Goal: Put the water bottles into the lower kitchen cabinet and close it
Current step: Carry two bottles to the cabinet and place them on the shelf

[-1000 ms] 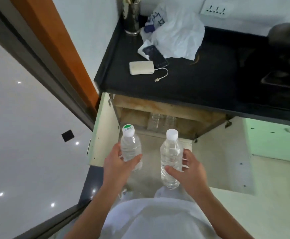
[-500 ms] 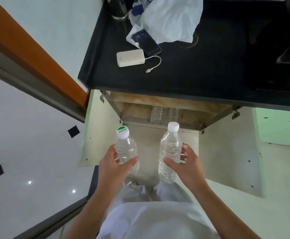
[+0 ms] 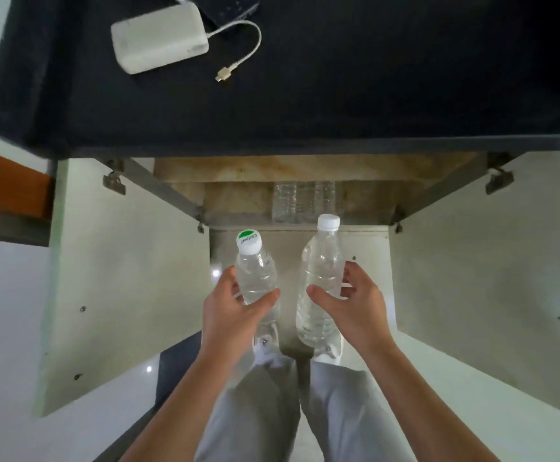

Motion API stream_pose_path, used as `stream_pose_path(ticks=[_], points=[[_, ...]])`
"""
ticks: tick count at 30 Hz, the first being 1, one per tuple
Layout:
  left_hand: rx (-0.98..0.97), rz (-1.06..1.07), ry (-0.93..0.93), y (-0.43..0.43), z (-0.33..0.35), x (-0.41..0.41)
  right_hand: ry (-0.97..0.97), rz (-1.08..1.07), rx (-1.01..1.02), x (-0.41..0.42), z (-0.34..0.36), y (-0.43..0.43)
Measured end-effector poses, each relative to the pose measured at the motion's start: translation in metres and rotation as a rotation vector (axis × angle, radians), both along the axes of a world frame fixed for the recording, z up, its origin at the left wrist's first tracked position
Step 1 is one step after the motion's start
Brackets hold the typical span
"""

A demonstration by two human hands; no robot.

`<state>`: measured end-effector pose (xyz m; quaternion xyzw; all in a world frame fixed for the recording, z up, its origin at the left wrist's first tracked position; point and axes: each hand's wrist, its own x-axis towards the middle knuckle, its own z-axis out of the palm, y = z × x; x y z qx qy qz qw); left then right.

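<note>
2 bottles (image 3: 257, 278) gripped; cabinet doors (image 3: 128, 278) wide.

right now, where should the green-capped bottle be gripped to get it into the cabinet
Round its mid-body, coming from its left, as the left hand holds it now. The green-capped bottle stands roughly upright, its clear body is round and narrow enough for thumb and fingers to wrap, leaving the base free to set down.

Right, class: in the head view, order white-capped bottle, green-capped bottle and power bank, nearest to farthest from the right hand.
1. White-capped bottle: held in the right hand.
2. Green-capped bottle: alongside, in the left hand.
3. Power bank: on the counter, upper left.
</note>
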<state>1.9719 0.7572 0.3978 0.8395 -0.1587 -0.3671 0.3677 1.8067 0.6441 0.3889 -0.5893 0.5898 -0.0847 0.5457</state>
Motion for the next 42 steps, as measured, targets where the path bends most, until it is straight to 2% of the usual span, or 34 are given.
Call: stream_pose_path(ticks=[8, 18, 25, 27, 36, 42], points=[[-0.124, 0.027, 0.005, -0.061, -0.175, 0.018, -0.051, -0.035, -0.043, 0.033, -0.169, -0.049], [-0.355, -0.035, -0.072, -0.109, -0.308, 0.045, -0.185, -0.176, -0.093, 0.043, -0.29, -0.116], [-0.401, -0.303, -0.238, -0.153, -0.341, 0.079, -0.25, -0.042, -0.176, 0.053, -0.321, -0.163], [-0.386, -0.348, -0.236, -0.152, -0.346, 0.083, -0.255, -0.025, -0.164, 0.052, -0.32, -0.163], [-0.252, -0.312, -0.045, -0.143, -0.364, 0.088, -0.216, -0.027, -0.143, 0.049, -0.314, -0.159], [-0.194, -0.333, 0.079, -0.158, -0.37, 0.094, -0.113, 0.019, -0.191, 0.05, -0.322, -0.172]])
